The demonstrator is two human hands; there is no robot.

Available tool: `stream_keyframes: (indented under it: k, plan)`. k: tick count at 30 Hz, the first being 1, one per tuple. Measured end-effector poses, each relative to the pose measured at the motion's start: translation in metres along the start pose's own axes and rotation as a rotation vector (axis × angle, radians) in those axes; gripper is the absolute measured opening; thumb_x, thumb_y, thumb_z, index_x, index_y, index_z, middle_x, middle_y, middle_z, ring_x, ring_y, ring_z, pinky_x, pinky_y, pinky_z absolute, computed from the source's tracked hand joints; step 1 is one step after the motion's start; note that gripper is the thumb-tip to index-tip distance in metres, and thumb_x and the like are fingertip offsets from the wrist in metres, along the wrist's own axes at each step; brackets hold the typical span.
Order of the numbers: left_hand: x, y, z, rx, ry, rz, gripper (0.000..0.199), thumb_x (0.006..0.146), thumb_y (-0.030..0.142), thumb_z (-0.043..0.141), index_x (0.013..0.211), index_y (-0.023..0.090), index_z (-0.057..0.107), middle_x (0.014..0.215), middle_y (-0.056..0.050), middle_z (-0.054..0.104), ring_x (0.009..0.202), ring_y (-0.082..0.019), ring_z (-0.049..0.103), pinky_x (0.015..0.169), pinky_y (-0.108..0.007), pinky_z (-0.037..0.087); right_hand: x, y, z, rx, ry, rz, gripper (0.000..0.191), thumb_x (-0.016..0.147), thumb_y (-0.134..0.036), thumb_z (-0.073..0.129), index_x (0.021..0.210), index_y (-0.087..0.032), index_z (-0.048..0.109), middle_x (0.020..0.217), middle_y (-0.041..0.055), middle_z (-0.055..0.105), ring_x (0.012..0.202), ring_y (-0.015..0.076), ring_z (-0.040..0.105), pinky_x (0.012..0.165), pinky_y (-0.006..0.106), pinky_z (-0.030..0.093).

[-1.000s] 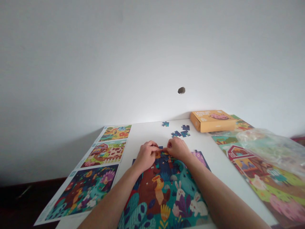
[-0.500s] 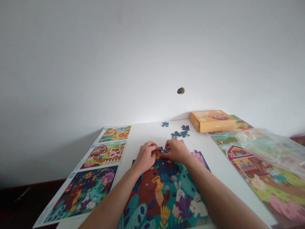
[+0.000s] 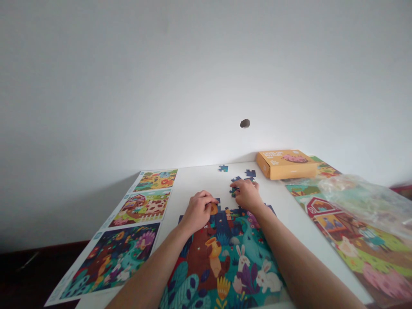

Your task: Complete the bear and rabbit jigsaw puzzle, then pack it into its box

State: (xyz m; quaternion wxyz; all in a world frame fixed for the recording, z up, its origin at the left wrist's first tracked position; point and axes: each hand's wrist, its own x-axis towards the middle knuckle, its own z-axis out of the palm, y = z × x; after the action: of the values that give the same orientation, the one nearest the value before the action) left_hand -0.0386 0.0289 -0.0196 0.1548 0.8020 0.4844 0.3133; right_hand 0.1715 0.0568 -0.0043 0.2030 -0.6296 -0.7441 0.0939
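A partly assembled jigsaw puzzle [image 3: 234,257] with a bear, a fox and white rabbits lies on the white table between my forearms. My left hand [image 3: 200,210] rests on its far edge, fingers curled together over the lion's-head part; the thumb is mostly hidden. Beyond that edge, my right hand [image 3: 247,195] is closed, with a dark blue puzzle piece [image 3: 233,191] at its fingertips. Other loose pieces lie close by: one partly covered by the right hand, a dark piece [image 3: 250,173] behind it, and a teal piece [image 3: 223,168] farther left.
A picture sheet [image 3: 119,257] with three printed scenes lies at the left. At the back right stands a yellow puzzle box [image 3: 289,169]. Crumpled clear plastic [image 3: 360,197] covers part of a farm picture [image 3: 360,240] on the right. A wall rises behind the table.
My right hand has moved from the puzzle's far edge, away and slightly right, to the loose pieces. My left hand has stayed on the puzzle edge.
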Motion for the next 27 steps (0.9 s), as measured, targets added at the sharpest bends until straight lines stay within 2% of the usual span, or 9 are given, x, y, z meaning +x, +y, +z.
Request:
stream_keyframes:
  k: [6,11,15,22,27]
  plan:
    - [0.000,0.001,-0.001,0.004,-0.005,0.001,0.034,0.078,0.002,0.048,0.086,0.022,0.073,0.092,-0.004,0.062,0.090,-0.017,0.059,0.087,-0.030,0.045,0.000,0.001,-0.004,0.004,0.001,0.044,0.045,0.067,-0.007,0.052,0.105,-0.028,0.066,0.113,0.0024,0.066,0.111,0.0234,0.052,0.101,0.045,0.020]
    - [-0.001,0.003,-0.002,0.008,-0.009,-0.001,0.035,0.077,0.001,0.047,0.086,0.022,0.073,0.091,-0.004,0.062,0.089,-0.016,0.058,0.086,-0.030,0.046,0.000,0.000,-0.007,0.020,-0.010,0.080,0.042,0.070,-0.007,0.051,0.102,-0.028,0.067,0.106,0.0019,0.068,0.108,0.0215,0.055,0.103,0.047,0.017]
    - [-0.001,0.002,-0.002,0.005,-0.012,-0.007,0.035,0.078,0.001,0.047,0.086,0.023,0.073,0.091,-0.003,0.062,0.090,-0.016,0.058,0.086,-0.030,0.045,0.000,0.002,-0.008,0.032,0.035,0.116,0.035,0.071,-0.018,0.056,0.103,-0.028,0.068,0.111,0.0050,0.065,0.109,0.0250,0.054,0.099,0.049,0.023]
    - [-0.001,-0.001,0.001,0.009,-0.015,-0.005,0.035,0.078,0.002,0.048,0.087,0.023,0.073,0.092,-0.004,0.061,0.092,-0.017,0.058,0.087,-0.030,0.045,-0.002,0.002,-0.011,0.043,0.009,0.167,0.039,0.068,-0.014,0.054,0.103,-0.027,0.068,0.109,0.0044,0.065,0.107,0.0233,0.055,0.097,0.045,0.028]
    - [-0.001,0.003,-0.001,0.008,-0.011,0.000,0.036,0.077,0.000,0.048,0.087,0.023,0.074,0.090,-0.003,0.061,0.089,-0.016,0.058,0.086,-0.030,0.045,0.000,0.005,-0.006,0.032,0.001,0.126,0.039,0.070,-0.021,0.058,0.108,-0.028,0.065,0.110,0.0050,0.064,0.105,0.0248,0.055,0.095,0.043,0.032]
